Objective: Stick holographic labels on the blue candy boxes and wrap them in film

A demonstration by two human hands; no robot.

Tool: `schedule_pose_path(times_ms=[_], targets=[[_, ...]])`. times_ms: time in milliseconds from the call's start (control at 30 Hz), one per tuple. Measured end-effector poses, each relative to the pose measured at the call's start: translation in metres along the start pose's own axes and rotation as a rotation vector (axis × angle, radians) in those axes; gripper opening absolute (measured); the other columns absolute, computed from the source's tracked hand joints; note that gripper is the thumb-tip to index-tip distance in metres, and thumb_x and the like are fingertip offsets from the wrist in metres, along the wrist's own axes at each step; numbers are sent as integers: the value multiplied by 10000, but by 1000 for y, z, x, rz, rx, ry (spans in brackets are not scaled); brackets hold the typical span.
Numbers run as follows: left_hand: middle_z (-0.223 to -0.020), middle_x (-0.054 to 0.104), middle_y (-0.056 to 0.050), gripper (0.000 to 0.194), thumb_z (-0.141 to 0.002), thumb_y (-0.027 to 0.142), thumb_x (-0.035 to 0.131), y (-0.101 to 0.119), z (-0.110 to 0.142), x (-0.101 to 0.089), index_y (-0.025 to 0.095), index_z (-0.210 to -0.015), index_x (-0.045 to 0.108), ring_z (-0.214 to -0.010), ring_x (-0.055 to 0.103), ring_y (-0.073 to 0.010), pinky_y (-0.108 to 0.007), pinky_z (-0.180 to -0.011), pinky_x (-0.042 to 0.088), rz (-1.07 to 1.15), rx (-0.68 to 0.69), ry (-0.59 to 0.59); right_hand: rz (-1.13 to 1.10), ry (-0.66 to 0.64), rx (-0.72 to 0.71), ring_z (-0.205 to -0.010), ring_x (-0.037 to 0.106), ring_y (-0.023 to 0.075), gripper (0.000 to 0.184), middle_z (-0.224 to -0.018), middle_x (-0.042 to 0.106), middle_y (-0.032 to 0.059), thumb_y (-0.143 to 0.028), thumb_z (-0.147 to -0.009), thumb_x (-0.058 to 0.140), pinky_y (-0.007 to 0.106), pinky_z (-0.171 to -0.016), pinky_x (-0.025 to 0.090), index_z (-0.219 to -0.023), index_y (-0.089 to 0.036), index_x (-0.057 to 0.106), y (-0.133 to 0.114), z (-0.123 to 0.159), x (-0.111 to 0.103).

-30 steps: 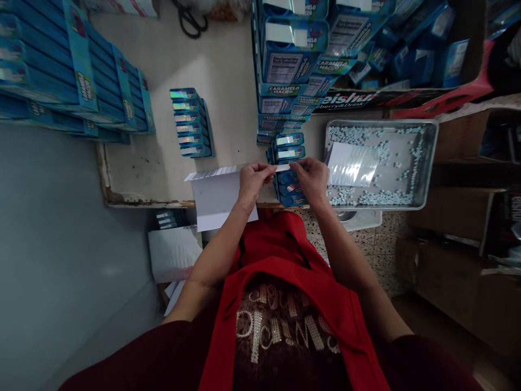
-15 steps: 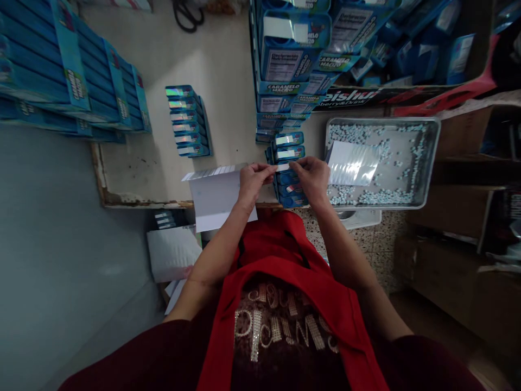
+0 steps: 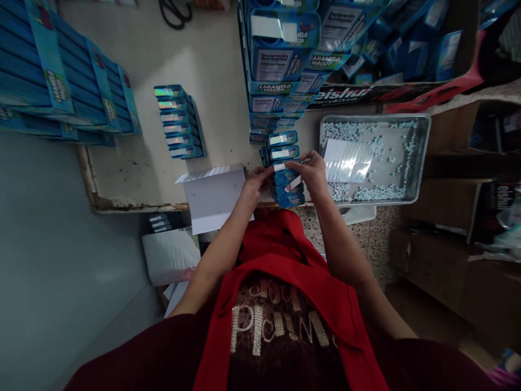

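A row of small blue candy boxes (image 3: 291,200) stands near the table's front edge, several with white stickers across their ends. One white sticker (image 3: 279,167) lies across a box in the middle of the row. My left hand (image 3: 255,185) is closed, fingertips pinched at that sticker's left end beside the box. From the right, my right hand (image 3: 313,172) presses the sticker with a fingertip, its fingers bent. Below those fingers a second white strip (image 3: 293,183) sits at a slant; whether it is held or stuck to a box is unclear. Left of my hands lies a folded white sticker sheet (image 3: 214,198).
A metal tray (image 3: 423,157) with pale candies and another sticker sheet (image 3: 349,161) is at right. Stacked candy boxes (image 3: 272,65) rise behind my hands. Another box row (image 3: 183,122) and larger stacks (image 3: 77,81) stand left. Black scissors (image 3: 175,13) lie at the back.
The sticker stretched between my hands now rests on a box end. My left hand has shifted slightly down, and the slanted strip shows more plainly. The whole view has moved a little.
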State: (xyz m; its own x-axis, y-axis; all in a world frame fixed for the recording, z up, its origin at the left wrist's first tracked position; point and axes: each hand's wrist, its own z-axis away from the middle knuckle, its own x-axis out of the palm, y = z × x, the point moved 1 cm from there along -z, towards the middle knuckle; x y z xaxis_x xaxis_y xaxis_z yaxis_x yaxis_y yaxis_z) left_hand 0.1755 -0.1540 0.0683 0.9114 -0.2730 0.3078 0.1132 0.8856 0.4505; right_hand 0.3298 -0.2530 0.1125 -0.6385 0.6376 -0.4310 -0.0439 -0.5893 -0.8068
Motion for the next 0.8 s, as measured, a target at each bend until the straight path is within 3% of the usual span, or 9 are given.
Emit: schedule_pose_path(times_ms=[100, 233, 300, 367, 500, 600, 700, 800], targets=[[-680, 609, 65, 427, -674, 334, 978, -1, -1, -3, 217, -792, 585, -583, 532, -76, -217, -576, 462, -60, 87, 31, -197, -38, 131, -555, 551, 144, 594, -657, 585, -70, -559, -607, 951, 287, -487, 438, -894, -271, 518, -5, 7, -4], [-723, 639, 43, 368, -777, 417, 922, 6, 23, -16, 209, -845, 627, -589, 557, -84, -222, -571, 454, -170, 344, 176, -259, 51, 55, -557, 496, 119, 552, -670, 549, -67, -650, -718, 898, 281, -469, 459, -896, -271, 537, -18, 25, -18], [-760, 687, 18, 385, -834, 525, 878, 9, 47, -19, 205, -884, 671, -591, 582, -87, -228, -587, 471, -221, 476, 150, -261, 64, 20, -580, 519, 121, 556, -687, 560, -56, -685, -755, 876, 280, -482, 478, -906, -271, 537, -26, 35, -22], [-822, 741, -12, 460, -844, 628, 848, 11, 73, -17, 200, -963, 729, -596, 619, -97, -242, -609, 504, -260, 532, 43, -281, 57, -6, -607, 560, 130, 565, -720, 594, -39, -713, -778, 857, 284, -492, 488, -926, -271, 538, -34, 43, -21], [-874, 778, -33, 699, -678, 675, 953, 6, 107, 0, 195, -1147, 758, -583, 664, -134, -288, -610, 572, -236, 341, -203, -292, 42, -61, -620, 616, 140, 568, -748, 624, -24, -758, -827, 805, 283, -498, 471, -962, -271, 547, -48, 55, -14], [-797, 746, -13, 667, -566, 595, 1030, -1, 111, 9, 184, -1012, 751, -574, 651, -129, -282, -597, 579, -216, 208, -240, -292, 27, -76, -602, 622, 138, 562, -721, 621, -33, -768, -840, 783, 283, -511, 461, -946, -272, 541, -52, 65, -13], [-760, 722, -5, 543, -607, 602, 1000, -4, 111, 7, 192, -816, 711, -557, 613, -108, -264, -571, 556, -186, 236, -211, -298, -9, -42, -634, 649, 151, 561, -712, 645, -42, -693, -769, 870, 298, -573, 506, -988, -277, 564, -48, 76, -23], [-712, 699, 3, 465, -670, 592, 969, -1, 111, -4, 209, -761, 720, -565, 603, -118, -263, -574, 539, -270, 332, -209, -310, -99, 5, -706, 694, 172, 619, -763, 701, -39, -579, -654, 947, 330, -669, 564, -1050, -283, 576, -38, 87, -34]])
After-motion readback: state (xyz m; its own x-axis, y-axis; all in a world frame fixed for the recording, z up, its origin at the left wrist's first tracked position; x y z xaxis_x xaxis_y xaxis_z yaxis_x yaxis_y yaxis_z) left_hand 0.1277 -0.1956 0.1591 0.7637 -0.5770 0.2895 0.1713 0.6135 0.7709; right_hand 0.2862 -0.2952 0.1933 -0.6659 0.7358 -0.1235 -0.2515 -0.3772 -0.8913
